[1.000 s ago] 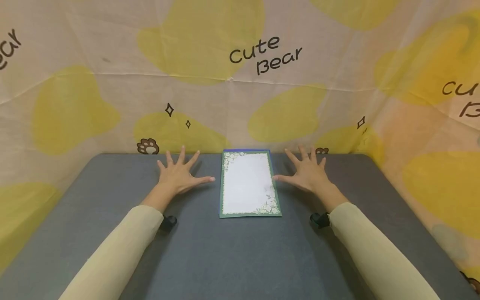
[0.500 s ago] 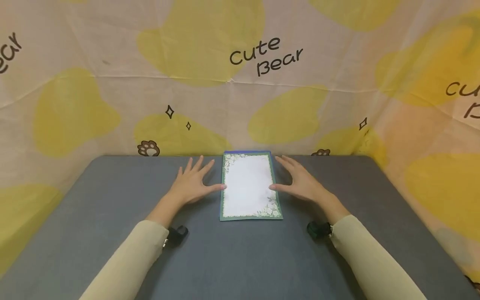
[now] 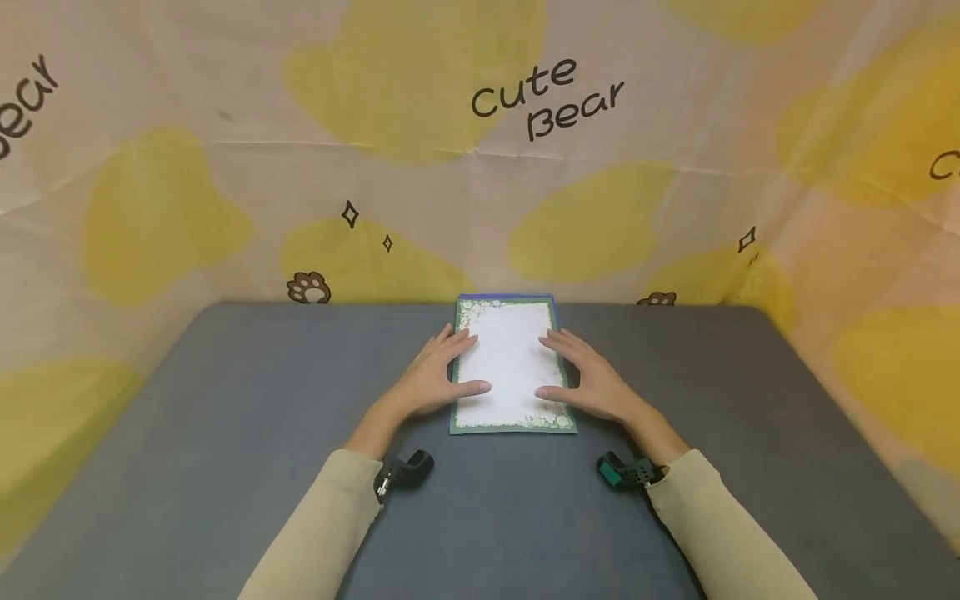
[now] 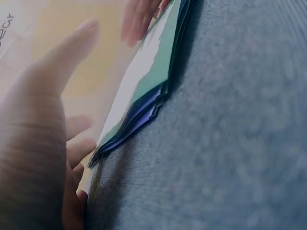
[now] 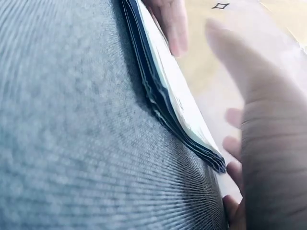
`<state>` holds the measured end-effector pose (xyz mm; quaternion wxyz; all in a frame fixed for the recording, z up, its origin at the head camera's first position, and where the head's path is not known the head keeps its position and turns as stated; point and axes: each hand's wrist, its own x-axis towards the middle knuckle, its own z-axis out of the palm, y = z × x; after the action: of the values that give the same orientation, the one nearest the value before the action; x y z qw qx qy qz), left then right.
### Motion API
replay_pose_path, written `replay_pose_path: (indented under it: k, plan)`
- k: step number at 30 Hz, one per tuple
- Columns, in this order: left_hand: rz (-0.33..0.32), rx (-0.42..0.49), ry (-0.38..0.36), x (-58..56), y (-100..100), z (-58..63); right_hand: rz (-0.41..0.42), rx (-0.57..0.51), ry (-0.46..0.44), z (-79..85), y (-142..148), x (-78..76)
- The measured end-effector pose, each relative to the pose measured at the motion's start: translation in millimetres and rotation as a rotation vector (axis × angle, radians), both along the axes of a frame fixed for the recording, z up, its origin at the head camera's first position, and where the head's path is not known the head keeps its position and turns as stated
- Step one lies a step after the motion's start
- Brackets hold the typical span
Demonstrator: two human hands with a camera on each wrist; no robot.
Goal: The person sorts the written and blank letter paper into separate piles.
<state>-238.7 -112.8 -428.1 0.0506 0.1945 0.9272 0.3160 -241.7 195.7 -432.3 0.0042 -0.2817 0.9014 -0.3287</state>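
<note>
A thin stack of paper sheets (image 3: 512,362) lies flat toward the back of the table. Its top sheet is white with a green flowered border, and blue edges show beneath. My left hand (image 3: 431,377) is at the stack's left side, fingers spread, its thumb over the white sheet. Mirroring it, my right hand (image 3: 596,382) is at the right side, thumb and fingertips over the border. Both hands hold nothing. In the left wrist view the layered paper corner (image 4: 139,112) is next to the raised thumb; the right wrist view shows the stack's layered edge (image 5: 158,91) likewise.
A dark grey cloth-covered table (image 3: 480,517) spans the view. Behind it hangs a pale curtain (image 3: 420,192) with yellow patches and lettering. Black wrist cameras (image 3: 412,469) sit below the sleeves.
Both hands have moved inward and toward me, from beside the stack to over its side edges, and their fingers are less spread. The stack stays in place while the view shifts slightly.
</note>
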Motion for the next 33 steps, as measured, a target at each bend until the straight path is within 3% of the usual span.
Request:
replay_pose_path:
  k: [6,14,20,33]
  plan:
    - [-0.087,-0.113,0.081,-2.1,3.2,-3.6,0.04,0.131,0.047,-3.1,2.5,-1.7]
    - [-0.12,-0.23,0.081,2.3,-0.3,-2.0,0.091,0.262,0.081,-1.5,-2.8,-0.5]
    - [-0.148,-0.254,0.094,2.9,0.6,-2.5,0.097,0.304,0.083,-2.2,-1.9,1.2]
    - [-0.136,-0.253,0.093,3.4,1.2,-2.2,0.073,0.309,0.043,0.5,-3.0,3.6]
